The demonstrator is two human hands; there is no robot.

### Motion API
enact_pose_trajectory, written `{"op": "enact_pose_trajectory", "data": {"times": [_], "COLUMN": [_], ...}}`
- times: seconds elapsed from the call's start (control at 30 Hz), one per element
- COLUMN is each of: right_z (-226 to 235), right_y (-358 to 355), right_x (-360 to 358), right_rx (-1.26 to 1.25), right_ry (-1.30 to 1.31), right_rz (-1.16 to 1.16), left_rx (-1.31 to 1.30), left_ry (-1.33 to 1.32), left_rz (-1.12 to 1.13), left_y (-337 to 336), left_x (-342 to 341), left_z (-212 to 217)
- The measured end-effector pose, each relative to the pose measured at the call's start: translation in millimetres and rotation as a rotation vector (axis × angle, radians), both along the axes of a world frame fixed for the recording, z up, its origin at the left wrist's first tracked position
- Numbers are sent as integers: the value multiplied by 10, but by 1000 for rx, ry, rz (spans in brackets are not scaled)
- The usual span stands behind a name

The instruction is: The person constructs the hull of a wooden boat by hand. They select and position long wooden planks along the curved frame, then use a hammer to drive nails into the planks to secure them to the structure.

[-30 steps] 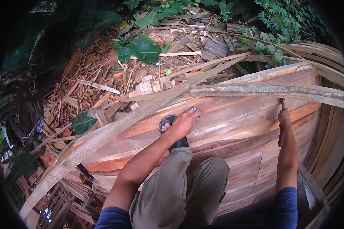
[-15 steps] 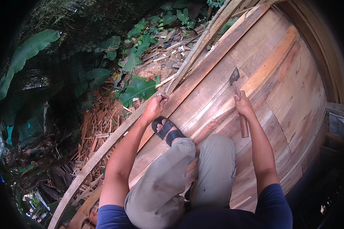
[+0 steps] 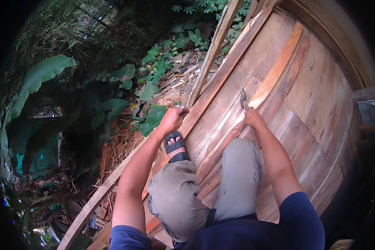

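My right hand is wrapped round the wooden handle of a hatchet, gripping it close under its dark metal head. The head is raised over the curved planking, near an orange-brown wooden strip; most of the handle is hidden behind my hand and forearm. My left hand is closed, fingers curled together, beside the long edge board. A small pale spot shows at its fingertips, too small to name. My sandalled foot rests on the planks just below that hand.
A long narrow batten runs outside the planking on the left. An upright timber leans beyond the edge board. Wood chips and scraps and broad green leaves lie lower down. Thick curved beams bound the far right.
My right hand has shifted a little left with the hatchet, whose head is now seen more edge-on. My left hand stays closed near the edge board. The whole view has turned slightly.
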State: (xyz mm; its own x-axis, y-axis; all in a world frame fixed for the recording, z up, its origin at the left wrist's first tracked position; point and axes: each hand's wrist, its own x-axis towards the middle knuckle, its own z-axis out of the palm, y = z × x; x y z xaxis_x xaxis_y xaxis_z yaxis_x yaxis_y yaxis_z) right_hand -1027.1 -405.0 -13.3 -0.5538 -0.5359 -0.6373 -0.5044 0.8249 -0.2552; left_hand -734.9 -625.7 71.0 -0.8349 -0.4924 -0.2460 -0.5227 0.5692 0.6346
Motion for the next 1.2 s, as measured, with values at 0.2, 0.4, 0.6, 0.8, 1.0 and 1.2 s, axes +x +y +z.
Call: {"op": "enact_pose_trajectory", "data": {"times": [0.2, 0.4, 0.6, 0.8, 1.0, 1.2], "right_z": [-116, -25, 100, -32, -294, -175], "right_y": [6, -139, -314, -138, 86, 99], "right_x": [-44, -63, 124, 221, 545, 1153], "right_rx": [115, 236, 303, 204, 7, -319], "right_ry": [-32, -36, 3, 21, 91, 11], "right_rz": [11, 4, -61, -118, -273, -486], "left_rx": [136, 293, 383, 308, 243, 176], "left_ry": [94, 95, 50, -10, -31, -113], "left_rz": [-95, -188, -330, -510, -558, -479], "left_y": [-179, -271, -489, -656, -578, -440], "left_x": [-317, -362, -486, -657, -695, -674], "left_z": [-1052, -1357, -1453, -1421, -1385, -1255]}}
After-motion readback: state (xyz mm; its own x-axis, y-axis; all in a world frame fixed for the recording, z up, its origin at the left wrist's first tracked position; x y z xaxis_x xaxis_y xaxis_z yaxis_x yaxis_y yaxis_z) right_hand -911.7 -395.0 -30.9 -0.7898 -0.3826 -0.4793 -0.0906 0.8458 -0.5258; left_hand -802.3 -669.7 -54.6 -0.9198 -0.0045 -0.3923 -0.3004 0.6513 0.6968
